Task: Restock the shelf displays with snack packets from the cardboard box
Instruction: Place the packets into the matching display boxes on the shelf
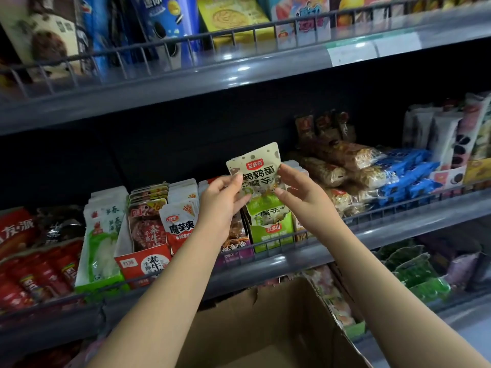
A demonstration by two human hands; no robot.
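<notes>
Now both hands, left hand (221, 200) and right hand (300, 193), are pinching a snack packet (256, 172) standing tall, top maybe leaning slightly left, above the green display box (271, 229) on the shelf (279, 264).

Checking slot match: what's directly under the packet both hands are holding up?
Under the cream packet, pinched by left hand and right hand, a green display box holds upright packets of similar design. Its back rows are hidden by the packet and hands.

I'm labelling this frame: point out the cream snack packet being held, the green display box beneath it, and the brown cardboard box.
cream snack packet (256, 166): head view, upper printed face.
green display box (271, 232): head view, front panel.
brown cardboard box (279, 314): head view, inner wall.
</notes>
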